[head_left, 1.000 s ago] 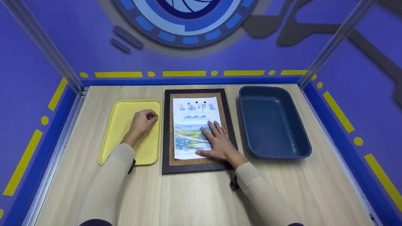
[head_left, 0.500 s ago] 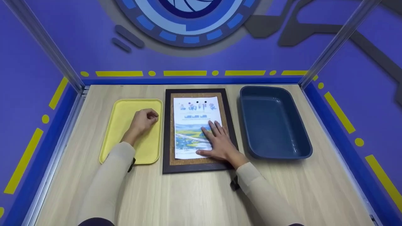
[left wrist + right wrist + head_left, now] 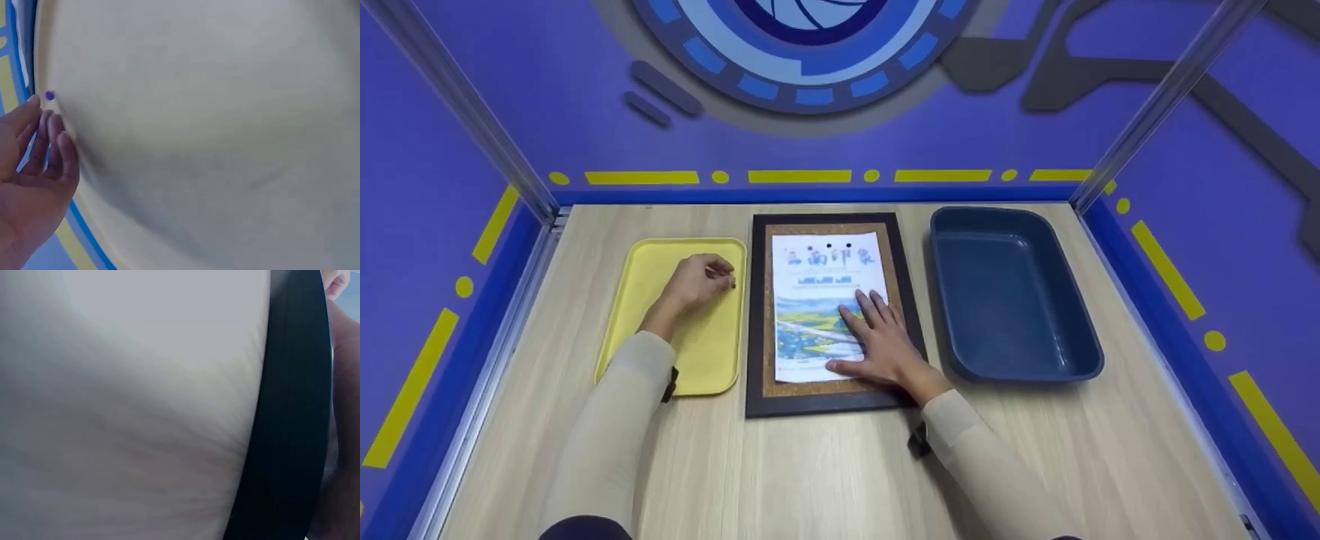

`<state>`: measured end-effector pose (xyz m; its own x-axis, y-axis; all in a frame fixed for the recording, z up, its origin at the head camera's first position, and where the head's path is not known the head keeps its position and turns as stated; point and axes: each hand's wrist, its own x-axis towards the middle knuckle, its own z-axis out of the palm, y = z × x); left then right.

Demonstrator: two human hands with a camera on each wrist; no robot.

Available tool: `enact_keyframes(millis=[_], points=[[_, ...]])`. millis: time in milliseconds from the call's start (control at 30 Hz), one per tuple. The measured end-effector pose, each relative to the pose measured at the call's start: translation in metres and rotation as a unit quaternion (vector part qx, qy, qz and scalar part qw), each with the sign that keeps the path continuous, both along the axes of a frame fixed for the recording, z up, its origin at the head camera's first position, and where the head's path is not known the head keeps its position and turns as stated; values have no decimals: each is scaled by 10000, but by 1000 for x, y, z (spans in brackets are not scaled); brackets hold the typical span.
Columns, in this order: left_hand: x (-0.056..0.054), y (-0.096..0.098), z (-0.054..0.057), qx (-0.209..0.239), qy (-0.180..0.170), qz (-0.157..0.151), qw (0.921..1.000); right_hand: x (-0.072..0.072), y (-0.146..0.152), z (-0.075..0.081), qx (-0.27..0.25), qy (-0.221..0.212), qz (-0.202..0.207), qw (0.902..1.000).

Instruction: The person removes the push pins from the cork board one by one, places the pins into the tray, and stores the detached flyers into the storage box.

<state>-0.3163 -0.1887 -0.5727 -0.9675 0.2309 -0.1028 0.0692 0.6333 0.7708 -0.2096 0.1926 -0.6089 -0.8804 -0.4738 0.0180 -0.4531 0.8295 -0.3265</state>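
My left hand [image 3: 690,289] is over the yellow tray [image 3: 656,259], near its right edge, fingers loosely bent. In the left wrist view a small purple round piece [image 3: 50,95], like a pushpin head, shows just beyond the fingertips, with a gap between. My right hand [image 3: 887,343] rests with spread fingers on the lower right of a printed paper sheet [image 3: 802,349]. That sheet lies on a dark-framed cork board [image 3: 829,388], and small dark dots [image 3: 829,246] mark its top. The right wrist view shows mostly pale blur and the dark frame edge.
A deep dark blue bin [image 3: 1005,307] stands right of the board. The wooden table [image 3: 810,472] is bounded by blue-purple panels [image 3: 735,150] at the back and both sides, with metal posts in the corners.
My left hand has shifted slightly left and its fingers have loosened, with a small dark spot now visible by the fingertips. The right hand stays put on the paper.
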Motion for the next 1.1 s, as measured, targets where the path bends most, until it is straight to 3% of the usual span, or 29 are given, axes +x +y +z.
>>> enact_keyframes(millis=[100, 333, 533, 800, 1100], points=[[-7, 3, 8, -11, 93, 13, 10000, -1, -2, -1, -7, 16, 25, 10000], [-15, 34, 22, 167, 376, -120, 9991, 0, -2, -1, -47, -6, 28, 10000], [-21, 59, 33, 492, 683, -47, 9964, 0, -3, 1, -22, 4, 20, 10000], [-30, 81, 31, 394, 684, 64, 9969, 0, -1, 2, 37, 8, -4, 10000], [-40, 99, 26, 18, 691, -47, 9976, 0, -2, 0, -39, 43, -28, 10000]])
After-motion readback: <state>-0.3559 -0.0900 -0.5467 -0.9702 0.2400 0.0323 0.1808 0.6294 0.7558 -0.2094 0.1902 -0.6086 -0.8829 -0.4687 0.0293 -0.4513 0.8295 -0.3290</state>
